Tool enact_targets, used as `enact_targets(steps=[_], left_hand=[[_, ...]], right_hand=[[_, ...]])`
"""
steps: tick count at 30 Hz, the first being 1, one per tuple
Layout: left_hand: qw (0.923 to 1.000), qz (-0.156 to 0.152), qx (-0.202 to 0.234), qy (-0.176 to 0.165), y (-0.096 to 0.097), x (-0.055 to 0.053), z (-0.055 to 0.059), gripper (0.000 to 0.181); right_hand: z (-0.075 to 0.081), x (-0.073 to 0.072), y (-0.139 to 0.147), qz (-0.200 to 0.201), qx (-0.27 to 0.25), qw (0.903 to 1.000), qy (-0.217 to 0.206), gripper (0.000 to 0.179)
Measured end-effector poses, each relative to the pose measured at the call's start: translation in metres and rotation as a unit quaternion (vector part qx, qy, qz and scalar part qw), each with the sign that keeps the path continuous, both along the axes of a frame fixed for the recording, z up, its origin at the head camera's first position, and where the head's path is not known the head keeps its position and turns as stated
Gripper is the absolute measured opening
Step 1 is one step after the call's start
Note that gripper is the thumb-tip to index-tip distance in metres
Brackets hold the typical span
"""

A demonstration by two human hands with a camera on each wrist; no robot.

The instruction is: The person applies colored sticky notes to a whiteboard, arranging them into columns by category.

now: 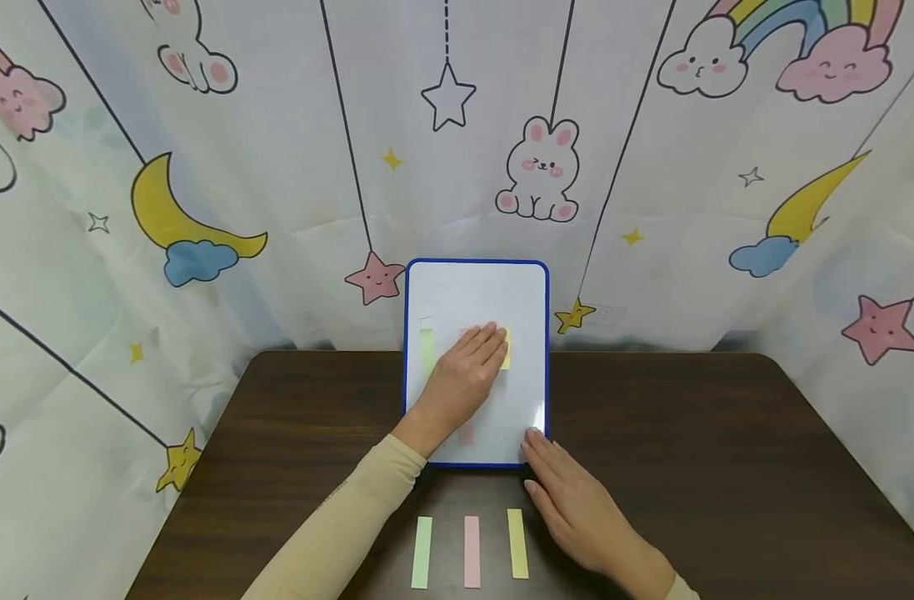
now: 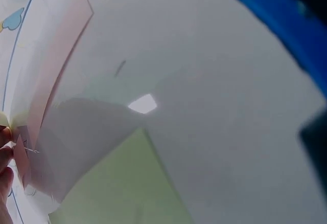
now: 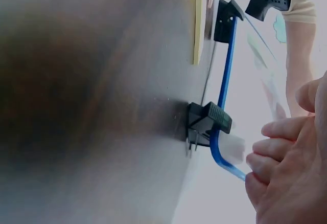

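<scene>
A blue-framed whiteboard point(image 1: 475, 292) stands upright toward the back of the table. Flat against its middle, my left hand point(image 1: 462, 377) presses with straightened fingers, the fingertips beside a yellow strip point(image 1: 507, 350). That hand partly covers a pink strip point(image 2: 56, 63) on the board. A pale green strip point(image 1: 427, 348) is on the board's left side. My right hand point(image 1: 580, 504) has its fingers extended together, fingertips at the board's lower right corner. In front lie a green strip point(image 1: 422, 552), a pink strip point(image 1: 472, 552) and a yellow strip point(image 1: 518, 544).
Black clip feet point(image 3: 209, 119) hold the board's bottom edge on the dark brown table point(image 1: 689, 433). Behind it hangs a white curtain point(image 1: 292, 100) printed with bunnies, moons, stars and clouds. A black wrist camera point(image 3: 268, 4) sits at the left sleeve.
</scene>
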State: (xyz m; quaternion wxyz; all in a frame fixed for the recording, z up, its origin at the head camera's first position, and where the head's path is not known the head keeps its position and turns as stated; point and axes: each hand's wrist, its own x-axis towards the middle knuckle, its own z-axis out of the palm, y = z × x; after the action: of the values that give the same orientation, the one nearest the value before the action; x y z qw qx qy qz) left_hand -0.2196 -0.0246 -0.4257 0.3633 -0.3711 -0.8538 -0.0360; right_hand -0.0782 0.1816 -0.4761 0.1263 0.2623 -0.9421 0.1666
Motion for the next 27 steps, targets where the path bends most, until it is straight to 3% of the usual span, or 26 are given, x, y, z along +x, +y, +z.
enact_targets(steps=[9, 27], left_hand=[[0.9999, 0.005, -0.012, -0.003, -0.001, 0.001, -0.001, 0.041], [0.9989, 0.025, -0.041, 0.004, 0.002, 0.002, 0.003, 0.048]], right_hand=[[-0.002, -0.017, -0.005, -0.012, 0.029, 0.9984, 0.046, 0.056], [-0.001, -0.019, -0.003, -0.022, 0.049, 0.9980, 0.034, 0.057]])
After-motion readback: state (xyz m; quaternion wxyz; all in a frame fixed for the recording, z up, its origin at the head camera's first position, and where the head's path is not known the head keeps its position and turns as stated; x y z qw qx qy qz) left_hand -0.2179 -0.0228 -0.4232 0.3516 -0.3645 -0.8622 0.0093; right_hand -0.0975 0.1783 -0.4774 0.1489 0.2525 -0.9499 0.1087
